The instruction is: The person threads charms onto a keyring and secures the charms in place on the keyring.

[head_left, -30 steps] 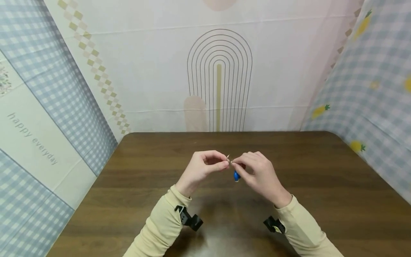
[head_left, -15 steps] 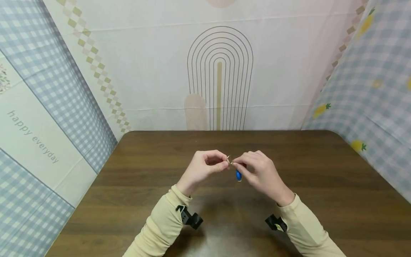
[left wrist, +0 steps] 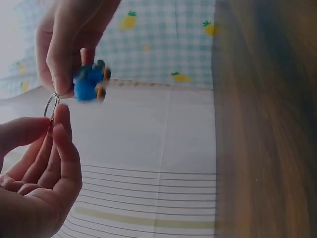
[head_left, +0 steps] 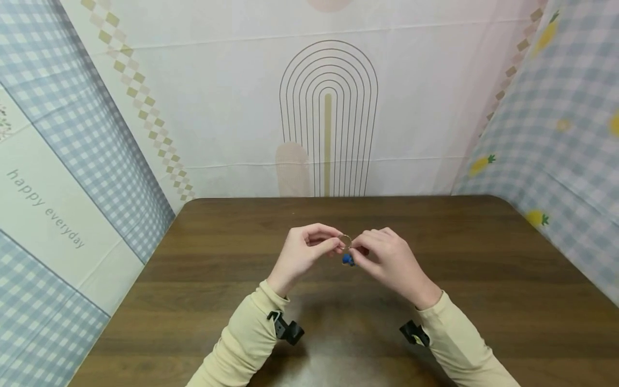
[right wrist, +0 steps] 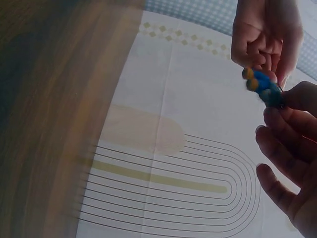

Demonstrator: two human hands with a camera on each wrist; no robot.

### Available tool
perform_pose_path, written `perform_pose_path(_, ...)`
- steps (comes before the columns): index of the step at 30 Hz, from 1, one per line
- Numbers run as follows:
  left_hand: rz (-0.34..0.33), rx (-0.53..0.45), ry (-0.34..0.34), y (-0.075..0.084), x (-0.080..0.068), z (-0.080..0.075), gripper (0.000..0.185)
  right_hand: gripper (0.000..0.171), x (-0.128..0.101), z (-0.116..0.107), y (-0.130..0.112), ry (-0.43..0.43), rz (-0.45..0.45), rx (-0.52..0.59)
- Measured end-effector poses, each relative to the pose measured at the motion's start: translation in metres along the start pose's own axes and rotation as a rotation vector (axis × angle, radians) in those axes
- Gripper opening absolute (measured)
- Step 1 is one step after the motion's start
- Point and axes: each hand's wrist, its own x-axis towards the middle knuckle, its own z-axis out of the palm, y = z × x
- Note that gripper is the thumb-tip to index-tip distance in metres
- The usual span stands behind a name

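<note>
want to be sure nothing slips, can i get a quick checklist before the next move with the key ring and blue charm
1. Left hand pinches the key ring: ok.
2. Right hand pinches the ring from the other side: ok.
3. Blue charm hangs by the ring, clear of the table: ok.
4. Charm actually threaded on the ring: cannot tell, the joint is hidden by fingers.
5. Ring's split end opened: cannot tell, too small.

A blue charm [head_left: 347, 259] with orange bits is hanging over a dark brown wood-grain table [head_left: 483, 279]. Cream sleeves [head_left: 246, 344] are showing; blue gingham cloth [head_left: 556, 134] is bearing yellow pineapples.
</note>
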Motion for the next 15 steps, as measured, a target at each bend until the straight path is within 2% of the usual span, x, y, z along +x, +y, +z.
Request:
perform_pose_path(3, 0.013, 0.084, 0.013, -0.0011, -0.0003, 0.0014, 0.017, 0.014, -0.0004, 0.0012, -0.0005, 0.012, -0.003, -0.034)
perform_pose_path(6, 0.031, 0.169, -0.001, -0.0012, -0.0011, 0.0023, 0.016, 0.015, -0.0008, 0.0017, -0.0009, 0.027, -0.004, -0.048)
perform_pose_path(8, 0.039, 0.193, -0.02, -0.0018, -0.0012, 0.0026, 0.016, 0.015, -0.001, 0.0024, -0.0012, 0.035, -0.01, -0.045)
perform_pose_path(11, 0.023, 0.197, -0.039, -0.0012, -0.0019, 0.0034, 0.017, 0.015, -0.0014, 0.0039, -0.0013, 0.044, -0.02, -0.039)
perform_pose_path(15, -0.022, 0.153, -0.042, 0.0021, -0.0038, 0.0047, 0.019, 0.016, -0.0019, 0.0051, -0.0012, 0.06, -0.017, -0.026)
